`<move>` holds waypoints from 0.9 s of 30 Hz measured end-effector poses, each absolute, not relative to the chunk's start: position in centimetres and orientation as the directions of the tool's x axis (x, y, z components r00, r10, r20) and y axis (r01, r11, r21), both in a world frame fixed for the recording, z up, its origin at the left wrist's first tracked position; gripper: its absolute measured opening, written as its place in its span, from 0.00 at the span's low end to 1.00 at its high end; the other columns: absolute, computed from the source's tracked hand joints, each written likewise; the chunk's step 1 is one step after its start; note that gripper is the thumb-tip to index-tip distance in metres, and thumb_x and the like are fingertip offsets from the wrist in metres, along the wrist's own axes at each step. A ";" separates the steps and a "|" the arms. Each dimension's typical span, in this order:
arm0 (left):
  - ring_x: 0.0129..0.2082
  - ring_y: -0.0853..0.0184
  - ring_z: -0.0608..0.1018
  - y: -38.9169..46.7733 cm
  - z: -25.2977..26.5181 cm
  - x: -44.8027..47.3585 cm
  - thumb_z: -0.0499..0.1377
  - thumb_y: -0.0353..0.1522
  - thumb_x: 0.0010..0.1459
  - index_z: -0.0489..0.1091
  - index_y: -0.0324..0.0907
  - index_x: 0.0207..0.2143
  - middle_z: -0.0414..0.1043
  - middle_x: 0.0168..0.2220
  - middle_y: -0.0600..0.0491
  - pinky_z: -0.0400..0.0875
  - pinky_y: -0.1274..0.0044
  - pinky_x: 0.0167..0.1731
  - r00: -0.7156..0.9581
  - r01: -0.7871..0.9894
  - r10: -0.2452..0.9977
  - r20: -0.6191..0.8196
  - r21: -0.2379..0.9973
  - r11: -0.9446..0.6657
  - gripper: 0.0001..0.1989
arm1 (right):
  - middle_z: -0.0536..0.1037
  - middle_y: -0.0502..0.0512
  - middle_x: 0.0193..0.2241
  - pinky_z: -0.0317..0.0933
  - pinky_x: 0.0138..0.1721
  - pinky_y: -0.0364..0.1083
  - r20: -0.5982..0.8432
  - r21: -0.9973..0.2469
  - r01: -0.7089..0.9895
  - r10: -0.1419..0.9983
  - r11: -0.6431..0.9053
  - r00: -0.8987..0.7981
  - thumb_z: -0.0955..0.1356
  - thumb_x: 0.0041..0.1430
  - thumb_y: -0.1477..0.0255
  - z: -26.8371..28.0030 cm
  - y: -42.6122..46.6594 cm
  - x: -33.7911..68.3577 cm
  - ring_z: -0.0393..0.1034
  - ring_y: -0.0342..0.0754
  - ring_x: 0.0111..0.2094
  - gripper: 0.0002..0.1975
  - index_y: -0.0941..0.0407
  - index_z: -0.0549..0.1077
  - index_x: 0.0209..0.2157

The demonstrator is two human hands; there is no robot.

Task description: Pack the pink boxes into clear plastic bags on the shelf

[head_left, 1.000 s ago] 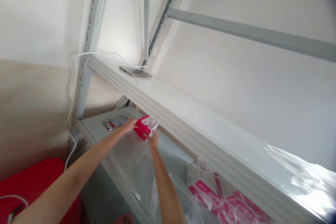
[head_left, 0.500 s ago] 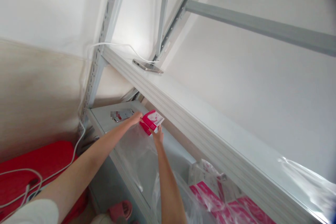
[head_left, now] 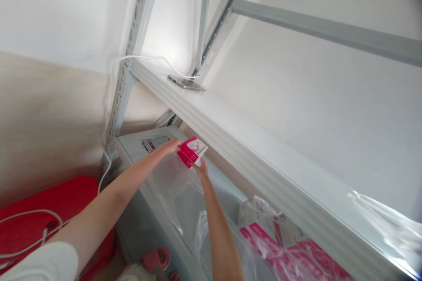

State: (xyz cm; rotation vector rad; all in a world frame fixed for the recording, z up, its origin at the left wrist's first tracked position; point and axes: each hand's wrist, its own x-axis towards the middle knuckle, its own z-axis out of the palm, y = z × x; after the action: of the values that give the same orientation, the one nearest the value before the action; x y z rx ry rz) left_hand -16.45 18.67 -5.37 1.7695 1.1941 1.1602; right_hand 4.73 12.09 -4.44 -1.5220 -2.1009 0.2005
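A small pink-and-white cardboard box [head_left: 194, 148] is held tilted above the lower shelf, its printed face turned up. My left hand [head_left: 173, 144] pinches its left edge. At its lower right edge is my right hand [head_left: 202, 169], thumb and fingers against the carton. A smartphone [head_left: 156, 143] with a lit screen lies on the shelf beside my left hand. Below the box, clear plastic film [head_left: 171, 189] spreads over the shelf.
Several pink-and-white boxes in clear plastic [head_left: 263, 241] sit on the lower shelf [head_left: 128, 140] at right. A flat device [head_left: 186, 83] with a white cable lies on the upper shelf [head_left: 250, 140]. Red plastic furniture [head_left: 62, 197] and pink slippers [head_left: 156, 259] are lower left.
The view has shifted slightly. Both hands still hold the box in nearly the same place, and my right hand's grip on its lower edge has altered a little.
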 end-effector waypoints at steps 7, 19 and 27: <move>0.50 0.57 0.71 12.5 -2.5 -17.4 0.62 0.30 0.48 0.75 0.43 0.40 0.74 0.46 0.48 0.59 0.70 0.53 0.099 0.247 0.843 0.528 0.808 -0.535 0.14 | 0.78 0.55 0.31 0.65 0.38 0.48 0.223 -0.434 0.887 0.973 0.158 -0.064 0.56 0.64 0.62 0.6 2.0 8.4 0.74 0.50 0.33 0.18 0.52 0.73 0.36; 0.47 0.62 0.73 -1.9 -3.0 -14.4 0.57 0.36 0.57 0.76 0.46 0.39 0.74 0.45 0.50 0.61 0.70 0.53 0.337 0.194 0.788 0.515 0.781 -0.594 0.11 | 0.78 0.58 0.27 0.63 0.31 0.47 0.183 -0.380 0.924 0.975 -0.046 0.124 0.61 0.59 0.70 -4.1 -9.2 9.5 0.74 0.52 0.30 0.10 0.54 0.72 0.29; 0.48 0.64 0.72 -8.5 -1.9 -9.6 0.59 0.39 0.56 0.62 0.47 0.56 0.68 0.52 0.49 0.64 0.70 0.50 0.461 0.170 0.754 0.468 0.787 -0.593 0.25 | 0.74 0.51 0.21 0.60 0.20 0.46 0.209 -0.978 0.060 0.919 0.201 0.335 0.62 0.51 0.51 0.0 -13.5 12.6 0.70 0.49 0.21 0.19 0.54 0.65 0.30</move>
State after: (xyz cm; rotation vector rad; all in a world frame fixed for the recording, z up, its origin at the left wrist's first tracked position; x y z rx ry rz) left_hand -9.65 -8.53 -1.92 2.0372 0.7665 1.1114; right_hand 12.64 -13.50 -0.02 -1.2168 -1.0612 0.7924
